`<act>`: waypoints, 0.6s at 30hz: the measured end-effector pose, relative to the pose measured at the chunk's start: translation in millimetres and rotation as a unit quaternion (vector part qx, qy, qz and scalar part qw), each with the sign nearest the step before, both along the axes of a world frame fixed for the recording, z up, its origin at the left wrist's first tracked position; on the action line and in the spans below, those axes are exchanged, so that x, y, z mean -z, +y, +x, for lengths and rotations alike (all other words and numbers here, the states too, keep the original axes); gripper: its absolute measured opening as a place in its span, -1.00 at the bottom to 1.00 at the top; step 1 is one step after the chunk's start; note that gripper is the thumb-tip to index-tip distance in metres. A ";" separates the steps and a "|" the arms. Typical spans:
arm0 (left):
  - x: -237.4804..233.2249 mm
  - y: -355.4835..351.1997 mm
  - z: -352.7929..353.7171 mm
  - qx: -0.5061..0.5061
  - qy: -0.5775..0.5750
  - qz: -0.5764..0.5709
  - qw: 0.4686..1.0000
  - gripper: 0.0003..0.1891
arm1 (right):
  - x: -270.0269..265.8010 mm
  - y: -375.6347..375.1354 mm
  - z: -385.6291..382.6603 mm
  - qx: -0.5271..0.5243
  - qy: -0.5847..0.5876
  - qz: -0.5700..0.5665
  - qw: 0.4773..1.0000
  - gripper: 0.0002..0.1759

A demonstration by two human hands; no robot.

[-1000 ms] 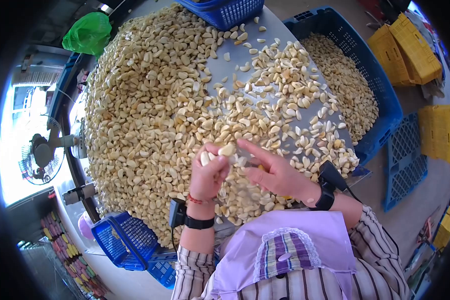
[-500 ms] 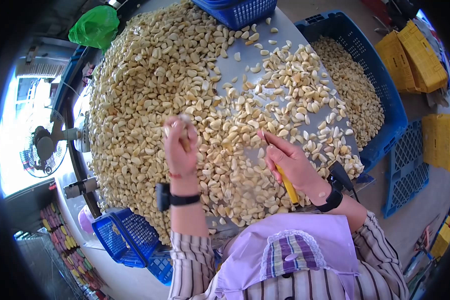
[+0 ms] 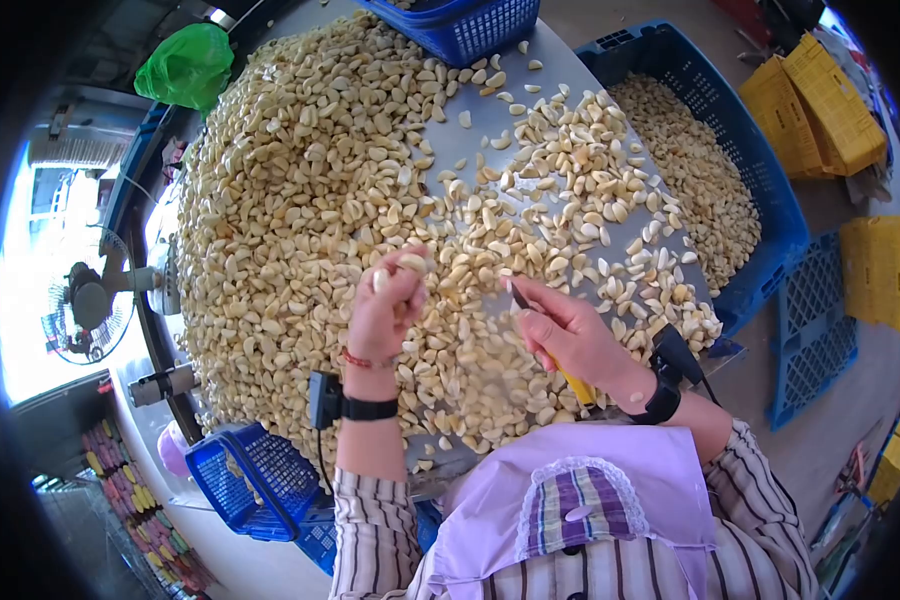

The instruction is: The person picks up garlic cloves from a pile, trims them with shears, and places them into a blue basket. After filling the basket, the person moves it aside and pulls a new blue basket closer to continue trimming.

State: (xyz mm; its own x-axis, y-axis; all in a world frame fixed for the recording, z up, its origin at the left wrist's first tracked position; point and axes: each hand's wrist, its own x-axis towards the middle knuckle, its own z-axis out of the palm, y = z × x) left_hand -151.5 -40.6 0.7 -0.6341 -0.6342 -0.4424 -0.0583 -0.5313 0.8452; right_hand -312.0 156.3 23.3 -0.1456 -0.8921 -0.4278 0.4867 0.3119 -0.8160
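Observation:
Peeled garlic cloves (image 3: 290,200) lie heaped on a grey metal table (image 3: 560,50), thickest on the left and more scattered on the right. My left hand (image 3: 382,315) is closed around garlic cloves, with one pale clove (image 3: 411,262) showing at the fingertips and another by the knuckles. Just to its right, my right hand (image 3: 570,335) grips a small knife (image 3: 578,388) with a yellow handle. The short dark blade (image 3: 517,295) sticks out past the thumb and index finger, pointing up and left. Both hands are over the cloves, apart from each other.
A large blue crate (image 3: 785,200) full of cloves stands right of the table. One blue basket (image 3: 470,30) sits at the far edge, another (image 3: 255,480) at lower left. A green bag (image 3: 185,65), a fan (image 3: 90,300) and yellow crates (image 3: 835,105) surround the table.
My left hand has moved right and slightly down, nearer the knife, and a clove now shows at its fingertips. My right hand has shifted slightly left, still holding the knife.

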 end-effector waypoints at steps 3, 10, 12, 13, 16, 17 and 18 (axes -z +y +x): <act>-8.7 32.3 0.1 -0.012 -0.002 0.033 0.999 -0.74 | -13.2 1.0 4.9 -0.035 0.095 -0.033 0.994 -0.37; -39.2 73.4 14.1 0.019 -0.122 -0.174 0.977 -0.76 | -27.7 1.6 22.3 -0.082 0.190 -0.081 0.975 -0.31; -42.4 79.9 21.4 0.043 -0.126 -0.244 0.961 -0.76 | -27.0 3.1 26.2 -0.131 0.160 -0.050 0.977 -0.31; -44.5 83.1 24.7 0.069 -0.131 -0.312 0.938 -0.76 | -26.6 3.5 29.1 -0.134 0.162 -0.052 0.976 -0.31; -51.6 93.1 29.9 0.053 -0.119 -0.239 0.962 -0.74 | -29.0 3.7 36.6 -0.116 0.213 -0.104 0.965 -0.37; -51.5 94.9 33.0 0.052 -0.113 -0.250 0.960 -0.73 | -32.2 4.3 36.9 -0.122 0.160 -0.080 0.976 -0.41; -49.5 96.5 38.5 0.058 -0.105 -0.174 0.977 -0.77 | -34.2 5.4 37.2 -0.127 0.106 -0.055 0.985 -0.44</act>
State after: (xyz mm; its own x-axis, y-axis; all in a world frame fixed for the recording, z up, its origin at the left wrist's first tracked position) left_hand -113.0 55.9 50.2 -0.6298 -0.6979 -0.3411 -0.2927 -0.1936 0.9364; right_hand -274.8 161.6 57.5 0.0129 -0.9508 -0.3096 0.2194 0.3048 -0.9268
